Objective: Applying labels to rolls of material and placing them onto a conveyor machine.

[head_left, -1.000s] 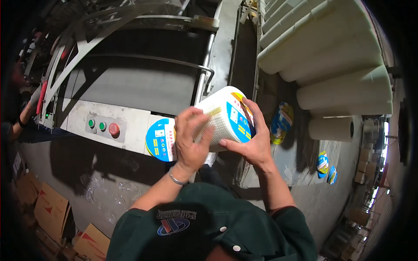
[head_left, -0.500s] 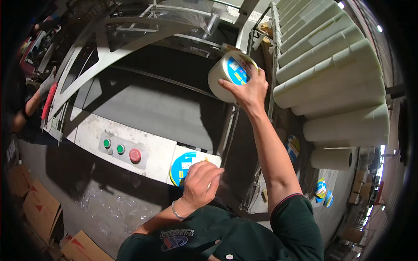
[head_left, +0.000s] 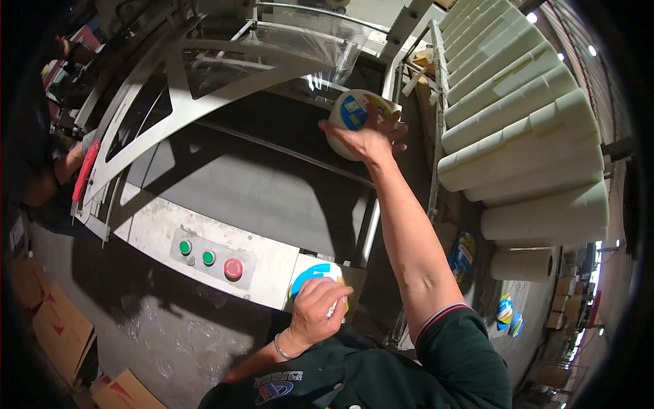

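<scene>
A squat white roll (head_left: 343,144) with a round blue, white and yellow label on its end sits at the right part of the dark machine bed. My right hand (head_left: 370,138) lies against it, fingers spread across the label side and thumb out along its left edge. At the near right corner of the machine, my left hand (head_left: 317,307) is curled closed above round blue labels (head_left: 304,278). A small whitish bit shows between its fingers, too little to name. Part of the labels is hidden beneath that hand.
Long white rolls (head_left: 521,146) lie side by side on the right. A control panel with green buttons (head_left: 209,258) and a red button (head_left: 234,269) faces me. Above the bed rises a metal frame (head_left: 178,75) with a red handle (head_left: 85,172); a co-worker's gloved hand (head_left: 88,141) is near it. Cardboard (head_left: 63,330) lies lower left.
The roll has shifted left over the machine bed. My right hand has loosened from gripping its end to spread fingers against it. My left hand stays curled over the labels.
</scene>
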{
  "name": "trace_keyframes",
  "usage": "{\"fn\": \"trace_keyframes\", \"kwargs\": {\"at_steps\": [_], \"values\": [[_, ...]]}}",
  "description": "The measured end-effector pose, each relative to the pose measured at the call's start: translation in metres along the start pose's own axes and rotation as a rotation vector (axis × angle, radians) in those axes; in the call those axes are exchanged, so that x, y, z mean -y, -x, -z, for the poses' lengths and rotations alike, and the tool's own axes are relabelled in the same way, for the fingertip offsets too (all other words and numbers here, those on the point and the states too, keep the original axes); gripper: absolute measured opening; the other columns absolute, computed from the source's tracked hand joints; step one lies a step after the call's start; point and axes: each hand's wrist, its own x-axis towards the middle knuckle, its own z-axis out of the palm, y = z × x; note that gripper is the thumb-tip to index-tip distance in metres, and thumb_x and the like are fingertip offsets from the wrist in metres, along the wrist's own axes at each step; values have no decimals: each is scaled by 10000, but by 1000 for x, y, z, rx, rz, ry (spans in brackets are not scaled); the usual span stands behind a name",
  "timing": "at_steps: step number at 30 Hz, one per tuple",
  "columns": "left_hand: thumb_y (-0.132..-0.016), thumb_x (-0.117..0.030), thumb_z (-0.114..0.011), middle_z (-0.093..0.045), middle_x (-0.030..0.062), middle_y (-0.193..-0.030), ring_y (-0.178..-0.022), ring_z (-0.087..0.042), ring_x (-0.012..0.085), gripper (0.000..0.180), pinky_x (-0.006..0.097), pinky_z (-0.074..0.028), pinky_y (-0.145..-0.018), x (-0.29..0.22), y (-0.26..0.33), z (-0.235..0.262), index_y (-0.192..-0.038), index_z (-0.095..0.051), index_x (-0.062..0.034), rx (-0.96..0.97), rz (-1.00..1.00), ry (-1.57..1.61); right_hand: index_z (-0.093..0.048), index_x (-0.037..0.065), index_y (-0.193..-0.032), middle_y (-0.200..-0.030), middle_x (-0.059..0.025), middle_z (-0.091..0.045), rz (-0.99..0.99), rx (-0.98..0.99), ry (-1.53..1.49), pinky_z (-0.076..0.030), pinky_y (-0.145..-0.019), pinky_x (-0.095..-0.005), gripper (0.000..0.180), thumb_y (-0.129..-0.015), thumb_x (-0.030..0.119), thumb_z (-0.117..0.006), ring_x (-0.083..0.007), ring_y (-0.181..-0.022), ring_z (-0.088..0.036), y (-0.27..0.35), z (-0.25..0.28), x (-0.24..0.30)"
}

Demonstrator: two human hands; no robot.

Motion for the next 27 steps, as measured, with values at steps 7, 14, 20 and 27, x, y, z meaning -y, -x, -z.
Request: {"fn": "trace_keyframes", "kwargs": {"at_steps": [7,14,20,27], "values": [[-787,7,-712,-711,120,-875,-843,-672,317,170,416,-514,-803,-30,-9,-35,-949,-739,-37,89,-37,25,-425,150,-1576,-1488,-344,-483,50,-99,-375,-71,-1187,-729,974,-887,838,-469,-605,-1505,-117,11,76,-63],[-860,28,-662,-700,140,-890,-828,-651,299,113,375,-500,-779,-85,7,-139,-960,-712,10,235,-3,13,-633,22,-1268,-1338,-229,-610,215,-506,-394,-349,-1152,-532,620,-875,491,-731,-496,-1308,-489,65,97,-350],[-843,16,-682,-700,120,-873,-833,-653,299,146,381,-493,-784,-141,31,-275,-975,-726,-29,445,-66,-4,-541,-4,-1384,-1475,-280,-464,-531,-895,8,-244,-1207,-560,598,-916,351,-653,-464,-1441,-337,89,287,-781],[-832,-17,-722,-689,103,-847,-789,-652,286,143,382,-495,-748,-202,32,-411,-971,-725,-47,645,-207,4,-654,-19,-1277,-1119,-124,-716,-296,-726,139,-498,-977,-364,549,-973,438,-642,-310,-1076,-665,138,374,-977]]}}
